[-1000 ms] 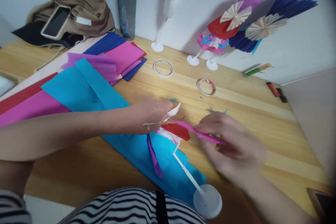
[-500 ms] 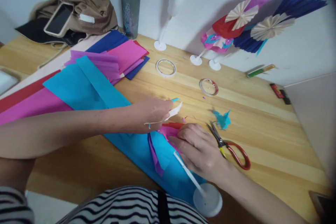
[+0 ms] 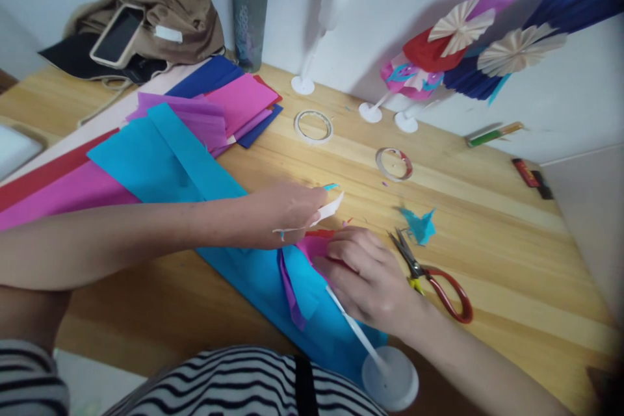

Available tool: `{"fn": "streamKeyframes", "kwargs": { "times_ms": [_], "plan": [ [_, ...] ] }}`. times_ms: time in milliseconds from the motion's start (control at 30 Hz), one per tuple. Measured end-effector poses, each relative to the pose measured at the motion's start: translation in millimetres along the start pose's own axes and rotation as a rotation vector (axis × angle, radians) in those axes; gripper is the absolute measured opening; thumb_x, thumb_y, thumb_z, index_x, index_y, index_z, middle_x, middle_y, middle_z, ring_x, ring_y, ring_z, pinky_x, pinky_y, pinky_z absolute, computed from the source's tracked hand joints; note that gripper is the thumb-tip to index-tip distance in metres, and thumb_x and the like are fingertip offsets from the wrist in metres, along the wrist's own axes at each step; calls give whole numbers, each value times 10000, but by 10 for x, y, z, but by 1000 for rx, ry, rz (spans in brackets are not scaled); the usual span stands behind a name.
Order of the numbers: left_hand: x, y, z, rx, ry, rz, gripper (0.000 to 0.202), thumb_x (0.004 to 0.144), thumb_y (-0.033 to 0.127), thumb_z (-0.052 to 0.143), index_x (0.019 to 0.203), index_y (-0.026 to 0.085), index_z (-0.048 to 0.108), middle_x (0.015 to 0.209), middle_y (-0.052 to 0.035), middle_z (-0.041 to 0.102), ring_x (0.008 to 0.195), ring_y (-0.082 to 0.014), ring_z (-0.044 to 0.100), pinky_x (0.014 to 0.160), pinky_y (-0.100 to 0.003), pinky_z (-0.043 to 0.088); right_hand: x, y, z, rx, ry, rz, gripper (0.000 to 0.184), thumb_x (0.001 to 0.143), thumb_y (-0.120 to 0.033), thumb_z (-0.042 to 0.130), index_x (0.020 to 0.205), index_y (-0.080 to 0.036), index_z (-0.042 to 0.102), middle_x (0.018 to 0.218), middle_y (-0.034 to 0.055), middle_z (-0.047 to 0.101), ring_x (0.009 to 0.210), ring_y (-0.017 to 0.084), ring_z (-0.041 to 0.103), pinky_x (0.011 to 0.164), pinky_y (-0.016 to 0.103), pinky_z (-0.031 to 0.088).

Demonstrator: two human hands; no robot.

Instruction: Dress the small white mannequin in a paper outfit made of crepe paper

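The doll (image 3: pixel 312 248), wrapped in magenta, red and purple paper, lies flat on the teal sheet (image 3: pixel 160 162) near the tabletop's (image 3: pixel 487 221) front edge. Its stick (image 3: pixel 353 328) runs toward 5 o'clock to a round white base (image 3: pixel 392 380). The left hand (image 3: pixel 285 214) is closed, pinching the doll's white upper end, probably to keep it from rolling. The right hand (image 3: pixel 370 276), just at 4 o'clock of the left, has its fingers bent down onto the magenta wrap and seems to press it against the body; whether it pinches the paper I cannot tell.

Scissors (image 3: pixel 429 273) lie just at 3 o'clock of the right hand, blades shut, handles away from it, within easy reach. A teal scrap (image 3: pixel 418 226) sits at their tip. Two tape rolls (image 3: pixel 312 126) (image 3: pixel 394 164) lie at 12 o'clock. More coloured sheets fan out toward 10 o'clock. Dressed dolls (image 3: pixel 439 45) stand by the wall at 1 o'clock, and a bottle (image 3: pixel 250 6), jacket (image 3: pixel 160 6) and phone (image 3: pixel 117 36) are at 11.
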State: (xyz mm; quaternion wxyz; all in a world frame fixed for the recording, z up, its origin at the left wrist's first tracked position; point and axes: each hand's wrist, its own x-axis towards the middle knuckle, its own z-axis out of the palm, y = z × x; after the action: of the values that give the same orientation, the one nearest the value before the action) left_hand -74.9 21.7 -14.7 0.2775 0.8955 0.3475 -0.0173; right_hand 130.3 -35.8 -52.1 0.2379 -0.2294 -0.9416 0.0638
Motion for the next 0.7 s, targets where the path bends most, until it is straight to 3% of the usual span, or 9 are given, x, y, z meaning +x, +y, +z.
{"fn": "streamKeyframes", "kwargs": {
  "times_ms": [100,300,533,700],
  "plan": [
    [12,-25,24,6,15,19,307,1001,158,396,1249,110,572,933,-74,705,752,-198,616,625,-302,366,-8,-6,-8,-10,6,-3,301,952,-89,494,1042,-270,718,947,55,718,911,248,662,769,424,586],
    [15,-47,50,15,39,28,271,1001,179,405,1210,141,574,895,-62,700,678,-176,584,575,-296,326,-74,-42,4,10,132,112,316,913,-109,572,1048,-361,707,941,27,750,891,276,719,851,512,580],
    [-15,-39,67,-57,130,47,212,1028,173,395,1091,131,593,794,-40,678,614,-151,528,559,-289,264,53,-46,57,-64,85,-43,239,949,-47,526,1023,-221,673,958,56,790,911,229,733,813,422,570],
    [-13,-34,52,-44,63,10,185,1021,163,419,1097,136,586,778,-22,665,611,-152,529,560,-279,277,53,-38,56,-55,120,-37,223,971,-46,524,1021,-180,695,983,70,792,977,207,716,884,401,539]
  ]
}}
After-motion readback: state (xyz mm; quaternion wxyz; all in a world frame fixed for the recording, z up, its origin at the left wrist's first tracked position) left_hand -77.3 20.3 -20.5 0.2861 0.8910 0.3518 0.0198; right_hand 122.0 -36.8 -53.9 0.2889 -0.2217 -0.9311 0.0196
